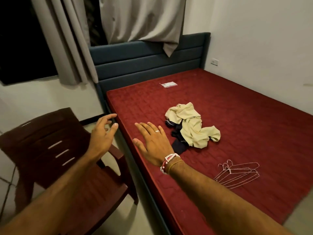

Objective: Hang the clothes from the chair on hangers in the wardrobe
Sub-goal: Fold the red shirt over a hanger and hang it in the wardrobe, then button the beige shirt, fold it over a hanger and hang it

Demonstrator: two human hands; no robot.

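Head view. Both hands reach forward at the centre of the frame, empty and apart: the left hand [101, 134] hovers with loosely curled fingers above the dark brown slatted plastic chair [50, 150] at lower left; the right hand [153, 144], fingers spread, wearing a ring and beaded bracelets, hovers over the near edge of the dark red quilted mattress [237, 116]. A crumpled heap of cream and dark navy clothes [191, 126] lies on the mattress just right of centre. A bundle of thin pink wire hangers [238, 174] lies on the mattress at lower right, apart from the clothes. A blue padded headboard [144, 61] and grey curtains [135, 17] occupy the upper frame.
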